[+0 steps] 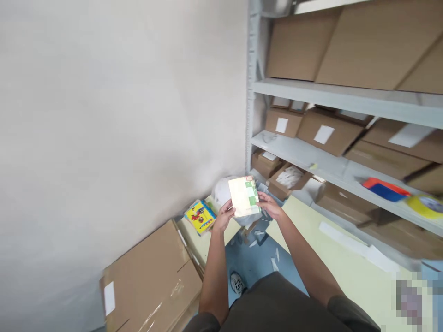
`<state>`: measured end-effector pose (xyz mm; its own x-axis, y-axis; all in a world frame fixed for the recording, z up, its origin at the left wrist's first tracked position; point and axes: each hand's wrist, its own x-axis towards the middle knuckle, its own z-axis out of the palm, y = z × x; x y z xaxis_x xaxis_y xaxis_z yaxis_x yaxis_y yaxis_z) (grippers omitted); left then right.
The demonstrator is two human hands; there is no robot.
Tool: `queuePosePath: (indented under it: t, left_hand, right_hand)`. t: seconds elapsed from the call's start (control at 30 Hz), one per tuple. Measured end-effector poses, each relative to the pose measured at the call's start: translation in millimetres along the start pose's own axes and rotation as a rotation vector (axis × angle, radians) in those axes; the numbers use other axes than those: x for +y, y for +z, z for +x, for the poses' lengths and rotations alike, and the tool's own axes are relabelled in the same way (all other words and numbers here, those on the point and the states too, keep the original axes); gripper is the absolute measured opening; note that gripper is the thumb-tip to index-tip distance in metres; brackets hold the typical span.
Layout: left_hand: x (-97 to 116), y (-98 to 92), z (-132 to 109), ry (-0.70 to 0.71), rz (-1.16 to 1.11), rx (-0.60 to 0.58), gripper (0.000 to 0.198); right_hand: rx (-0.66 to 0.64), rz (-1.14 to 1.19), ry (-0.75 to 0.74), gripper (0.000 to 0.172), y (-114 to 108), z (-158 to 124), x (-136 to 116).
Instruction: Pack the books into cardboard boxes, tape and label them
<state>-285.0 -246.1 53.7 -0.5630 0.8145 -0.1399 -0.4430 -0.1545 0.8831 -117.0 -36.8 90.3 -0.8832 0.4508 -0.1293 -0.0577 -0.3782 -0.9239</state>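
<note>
A cream-coloured booklet (240, 197) with green blocks along its right side is held up in front of me. My left hand (224, 216) grips its lower left edge, the thumb lying on the cover. At the right edge, my right hand (270, 205) pinches it between thumb and fingers. Left of my left hand, a yellow and blue picture book (200, 216) rests on a pale yellow tabletop (194, 238). Behind the booklet sits a whitish bag (220, 189), partly covered by it.
Grey shelving (287, 90) with cardboard boxes (328, 133) runs along the right. A pale yellow table (311, 230) stands below it. Large flattened cardboard (148, 272) leans at the lower left by the white wall (121, 115). Paper scraps (274, 264) litter the blue floor (256, 267).
</note>
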Motion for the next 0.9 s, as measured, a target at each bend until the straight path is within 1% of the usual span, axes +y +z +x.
queuePosePath:
  t: [0.07,0.17,0.27,0.4,0.5,0.6,0.67,0.73,0.8,0.9]
  left_hand:
    - [-16,49.8,13,-0.030,0.008,-0.066,0.080]
    - [-45,129.7,26,-0.087,0.019,-0.146,0.081]
    - [-77,206.6,33,-0.134,0.031,-0.233,0.079]
    - [-119,297.9,37,-0.198,0.030,-0.337,0.074]
    - [-144,356.1,40,-0.251,0.058,-0.426,0.072]
    - [-162,401.4,45,-0.296,0.098,-0.527,0.071]
    - [-170,422.9,52,-0.325,0.131,-0.592,0.072]
    - [-176,438.1,60,-0.349,0.170,-0.638,0.072]
    - [-180,449.0,69,-0.327,0.232,-0.623,0.071]
    - [-180,462.4,76,-0.162,0.353,-0.528,0.059]
  right_hand:
    - [0.052,0.013,-0.048,0.058,-44,-36,-18]
    - [0.151,0.023,-0.114,0.057,-108,-98,-42]
    - [0.249,0.036,-0.156,0.053,-164,-163,-61]
    - [0.404,0.044,-0.203,0.053,-223,-244,-78]
    - [0.534,0.044,-0.218,0.057,-256,-293,-84]
    - [0.654,0.063,-0.235,0.062,-279,-328,-84]
    - [0.722,0.079,-0.258,0.066,-286,-344,-83]
    - [0.783,0.090,-0.283,0.068,-288,-353,-83]
    - [0.841,0.093,-0.309,0.069,-284,-356,-85]
    - [0.938,0.042,-0.375,0.072,-274,-348,-91]
